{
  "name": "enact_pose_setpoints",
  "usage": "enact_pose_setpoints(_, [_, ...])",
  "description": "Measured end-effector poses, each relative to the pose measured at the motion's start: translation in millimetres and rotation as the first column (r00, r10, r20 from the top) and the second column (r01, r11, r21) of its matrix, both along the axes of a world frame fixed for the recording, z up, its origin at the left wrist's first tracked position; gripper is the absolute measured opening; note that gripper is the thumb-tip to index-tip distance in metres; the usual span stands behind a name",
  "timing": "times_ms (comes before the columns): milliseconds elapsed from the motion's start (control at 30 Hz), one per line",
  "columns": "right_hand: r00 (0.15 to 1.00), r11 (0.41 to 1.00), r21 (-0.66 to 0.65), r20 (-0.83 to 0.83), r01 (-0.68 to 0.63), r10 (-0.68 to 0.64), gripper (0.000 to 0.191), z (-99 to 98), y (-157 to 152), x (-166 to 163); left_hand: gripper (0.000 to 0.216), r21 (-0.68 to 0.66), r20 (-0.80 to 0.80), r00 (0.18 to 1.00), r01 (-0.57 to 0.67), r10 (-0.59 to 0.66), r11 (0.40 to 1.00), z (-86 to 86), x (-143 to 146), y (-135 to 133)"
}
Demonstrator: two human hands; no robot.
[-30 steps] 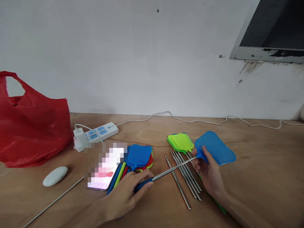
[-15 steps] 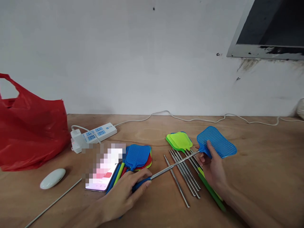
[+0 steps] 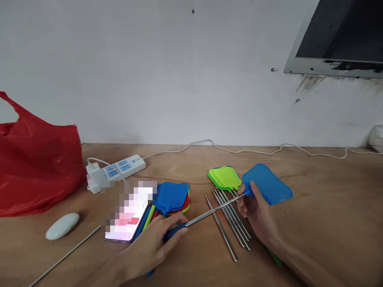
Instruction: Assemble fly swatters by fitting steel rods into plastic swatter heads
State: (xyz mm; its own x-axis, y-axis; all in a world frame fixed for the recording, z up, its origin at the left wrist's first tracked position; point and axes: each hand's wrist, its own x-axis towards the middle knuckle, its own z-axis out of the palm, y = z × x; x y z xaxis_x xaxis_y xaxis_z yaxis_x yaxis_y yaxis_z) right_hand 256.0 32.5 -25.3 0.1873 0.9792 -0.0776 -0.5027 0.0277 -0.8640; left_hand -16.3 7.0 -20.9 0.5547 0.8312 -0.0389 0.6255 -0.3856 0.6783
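My left hand (image 3: 155,247) is closed around the blue grip of a fly swatter, whose thin metal rod (image 3: 209,213) runs up and right. My right hand (image 3: 259,213) pinches the neck of that swatter's blue mesh head (image 3: 267,184), held just above the wooden table (image 3: 329,223). Under the rod lie several bare metal rods (image 3: 231,223) side by side. Behind them sits a small stack of swatter heads with a green mesh head (image 3: 225,177) on top. Left of my hands is another pile of mesh heads topped by a blue one (image 3: 172,196), with coloured grips beside it.
A lit phone (image 3: 127,219) lies left of the coloured grips. A white power strip (image 3: 119,167) and its cable run along the back. A red plastic bag (image 3: 36,159) stands far left, a white oval object (image 3: 62,225) and one loose rod (image 3: 64,255) before it.
The blue mesh head in my right hand has dropped slightly and shifted left, and the rod with it. My left hand keeps its grip on the blue handle.
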Motion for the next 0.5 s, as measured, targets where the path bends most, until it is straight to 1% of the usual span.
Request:
enact_pose_setpoints(100, [0.99, 0.994, -0.01, 0.094, -0.107, 0.107, 0.05, -10.5, -8.9, -11.6, 0.032, -0.006, -0.006, 1.0, 0.009, -0.009, 1.0, 0.7, 4.1, -2.8])
enact_pose_setpoints(167, [0.964, 0.98, 0.003, 0.176, -0.201, 0.197, 0.052, -18.8, -17.0, -20.3, 0.03, -0.01, -0.014, 1.0, 0.018, -0.018, 1.0, 0.5, 6.6, -5.3])
enact_pose_setpoints(233, [0.943, 0.961, 0.017, 0.203, -0.274, 0.265, 0.054, -25.9, -24.2, -27.0, 0.027, -0.008, -0.011, 1.0, 0.029, -0.029, 1.0, -0.5, 7.9, -7.1])
enact_pose_setpoints(333, [0.922, 0.948, 0.026, 0.239, -0.318, 0.303, 0.055, -31.9, -29.7, -30.9, 0.025, -0.01, -0.007, 0.999, 0.04, -0.04, 0.999, -2.9, 7.5, -7.5])
enact_pose_setpoints(500, [0.894, 0.929, 0.02, 0.279, -0.371, 0.351, 0.056, -34.1, -30.0, -27.8, 0.024, -0.01, -0.014, 1.0, 0.025, -0.025, 1.0, -4.6, 6.7, -6.0])
